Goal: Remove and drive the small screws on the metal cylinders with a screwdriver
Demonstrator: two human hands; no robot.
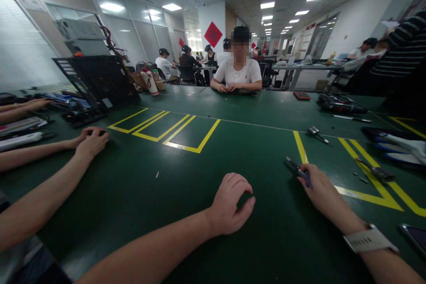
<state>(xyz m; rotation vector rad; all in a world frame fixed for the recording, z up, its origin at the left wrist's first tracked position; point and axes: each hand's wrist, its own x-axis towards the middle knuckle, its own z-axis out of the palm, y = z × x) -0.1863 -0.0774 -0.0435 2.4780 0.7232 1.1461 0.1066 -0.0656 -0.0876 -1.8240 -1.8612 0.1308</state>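
Observation:
My right hand (314, 182) pinches a slim screwdriver-like tool (294, 167) with a metal front and a dark bluish handle end. It points away to the left, low over the green table (186, 177), by a strip of yellow tape. My left hand (233, 204) rests on the tabletop to the left, fingers curled and a gap inside the thumb; nothing shows in it. Beyond my right hand lies a metal socket-like piece with a thin shaft (316, 133). Another such metal piece (377, 172) lies to the right, beside small grey bits (363, 180).
Yellow tape outlines (181, 146) mark the table. At left are a co-worker's hands (91, 142) and a black open-framed case (103, 82). A person (238, 73) sits opposite. Gloves (399, 148), a black bundle (341, 103) and a phone-like device (414, 237) lie at right.

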